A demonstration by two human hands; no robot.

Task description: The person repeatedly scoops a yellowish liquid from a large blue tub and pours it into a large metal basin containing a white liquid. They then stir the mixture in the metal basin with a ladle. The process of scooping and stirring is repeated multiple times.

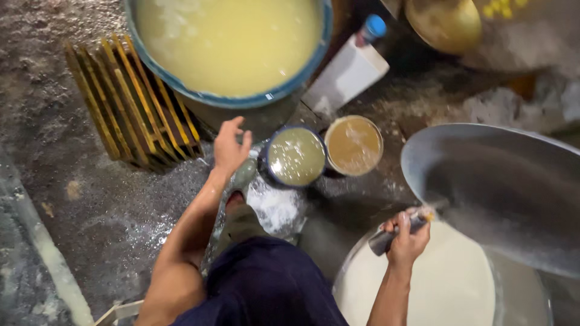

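The scene is dim and warm-toned, lit from above so that the yellow liquid in the big blue-rimmed tub glows brightest. Below the tub the wet floor carries scattered specular glints. To the right of the tub the grey metal pan shows a soft sheen and a dark shadow inside. Everything is slightly soft, with smeared detail toward the corners.
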